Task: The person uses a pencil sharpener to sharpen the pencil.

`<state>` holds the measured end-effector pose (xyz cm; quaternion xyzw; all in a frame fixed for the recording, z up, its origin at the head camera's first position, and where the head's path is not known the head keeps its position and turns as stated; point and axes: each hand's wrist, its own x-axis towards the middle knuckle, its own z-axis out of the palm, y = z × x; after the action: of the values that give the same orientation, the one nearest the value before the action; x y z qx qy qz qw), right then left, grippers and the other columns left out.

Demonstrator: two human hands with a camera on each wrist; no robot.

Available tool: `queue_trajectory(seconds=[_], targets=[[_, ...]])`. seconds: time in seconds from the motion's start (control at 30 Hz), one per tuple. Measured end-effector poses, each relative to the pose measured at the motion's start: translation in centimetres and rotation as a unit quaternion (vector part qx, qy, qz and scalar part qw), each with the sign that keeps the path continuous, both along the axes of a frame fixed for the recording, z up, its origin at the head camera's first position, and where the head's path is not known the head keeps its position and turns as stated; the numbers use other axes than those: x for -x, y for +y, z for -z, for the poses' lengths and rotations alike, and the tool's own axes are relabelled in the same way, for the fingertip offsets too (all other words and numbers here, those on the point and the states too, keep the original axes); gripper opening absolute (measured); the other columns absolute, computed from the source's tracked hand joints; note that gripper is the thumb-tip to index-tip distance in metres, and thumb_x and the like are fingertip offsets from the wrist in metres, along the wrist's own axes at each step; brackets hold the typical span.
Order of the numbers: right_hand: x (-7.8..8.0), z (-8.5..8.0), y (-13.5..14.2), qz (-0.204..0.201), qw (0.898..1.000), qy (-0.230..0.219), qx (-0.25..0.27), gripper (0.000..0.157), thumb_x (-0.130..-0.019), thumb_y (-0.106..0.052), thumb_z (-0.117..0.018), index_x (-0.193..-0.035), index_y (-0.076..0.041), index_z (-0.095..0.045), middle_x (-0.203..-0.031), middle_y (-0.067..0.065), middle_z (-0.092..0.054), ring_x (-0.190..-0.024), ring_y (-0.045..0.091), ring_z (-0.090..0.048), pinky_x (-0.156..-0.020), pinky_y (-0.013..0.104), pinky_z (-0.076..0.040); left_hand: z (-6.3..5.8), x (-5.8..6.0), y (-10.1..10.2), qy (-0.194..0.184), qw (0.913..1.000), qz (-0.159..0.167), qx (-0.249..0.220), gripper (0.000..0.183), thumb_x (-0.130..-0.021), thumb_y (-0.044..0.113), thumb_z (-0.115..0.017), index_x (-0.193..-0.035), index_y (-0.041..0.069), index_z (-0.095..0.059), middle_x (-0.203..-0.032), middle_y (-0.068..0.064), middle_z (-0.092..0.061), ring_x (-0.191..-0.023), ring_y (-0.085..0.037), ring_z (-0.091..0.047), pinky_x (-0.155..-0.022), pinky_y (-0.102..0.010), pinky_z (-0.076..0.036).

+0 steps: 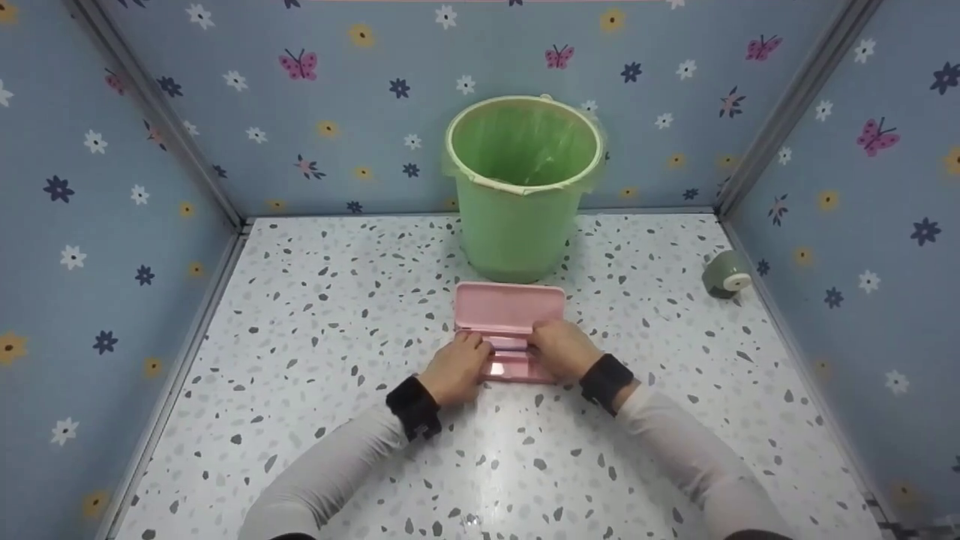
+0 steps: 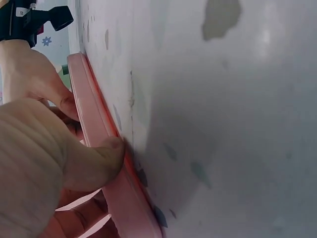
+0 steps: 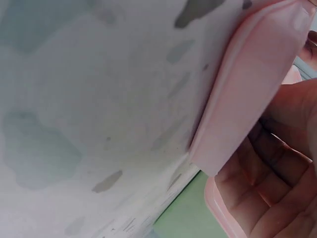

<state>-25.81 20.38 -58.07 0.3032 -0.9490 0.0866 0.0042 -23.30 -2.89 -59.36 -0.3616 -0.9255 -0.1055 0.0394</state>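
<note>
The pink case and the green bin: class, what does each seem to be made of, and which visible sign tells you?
The pink case seems hard, glossy plastic: rounded, moulded-looking edges, bright highlight inside. The green bin is probably satin-finished plastic, judging by its even colour and smooth surface, though coated metal is possible.

Pink on the case [image 1: 510,306], green on the bin [image 1: 514,232], florals on the walls [image 1: 262,75]
Plain pale pink across the case; plain light green down the bin, under a cream rim [image 1: 523,190]. On the walls, a blue ground with white, yellow and navy flowers and pink butterflies, framed in grey strips [image 1: 793,105]. Grey and grey-green chips over the white tabletop [image 1: 337,300]; dull green with a cream knob [image 1: 736,282] on the small rounded object [image 1: 720,271]; white for the sleeves [image 1: 337,457], solid black for the wristbands [image 1: 415,409].
</note>
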Motion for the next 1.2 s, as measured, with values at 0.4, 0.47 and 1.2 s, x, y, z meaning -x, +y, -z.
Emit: queue_trajectory(seconds=[0.4, 0.47, 1.2], targets=[[0.5, -0.5, 0.6, -0.020, 0.997, -0.035, 0.068, 0.008, -0.080, -0.019, -0.067, -0.088, -0.020, -0.067, -0.075, -0.008, -0.055, -0.068, 0.008, -0.050, -0.065, 0.029, -0.042, -2.2, 0.6, -0.1, -0.015, 0.9984, 0.029, -0.046, 0.043, -0.079, 0.028, -0.065, -0.116, 0.011, -0.050, -0.101, -0.001, -0.049, -0.092, -0.018, -0.046, -0.077, -0.035, -0.041], [0.3, -1.1, 0.6, -0.025, 0.997, -0.030, 0.063, 0.003, -0.079, -0.019, -0.067, -0.082, -0.019, -0.067, -0.072, -0.009, -0.054, -0.064, 0.008, -0.049, -0.061, 0.028, -0.042, -2.8, 1.0, -0.1, -0.004, 0.9975, 0.033, -0.062, 0.045, -0.079, 0.027, -0.065, -0.118, 0.011, -0.049, -0.101, 0.000, -0.048, -0.091, -0.017, -0.046, -0.076, -0.034, -0.041], [-0.4, -4.9, 1.0, -0.097, 0.989, 0.067, 0.085, 0.007, -0.074, -0.013, -0.063, -0.070, -0.017, -0.060, -0.065, -0.005, -0.050, -0.054, 0.009, -0.044, -0.051, 0.026, -0.036, -4.4, 1.7, 1.7, 0.008, 0.9966, 0.025, -0.079, 0.015, -0.088, 0.028, -0.058, -0.097, 0.016, -0.056, -0.080, 0.008, -0.049, -0.069, -0.011, -0.048, -0.059, -0.029, -0.042]])
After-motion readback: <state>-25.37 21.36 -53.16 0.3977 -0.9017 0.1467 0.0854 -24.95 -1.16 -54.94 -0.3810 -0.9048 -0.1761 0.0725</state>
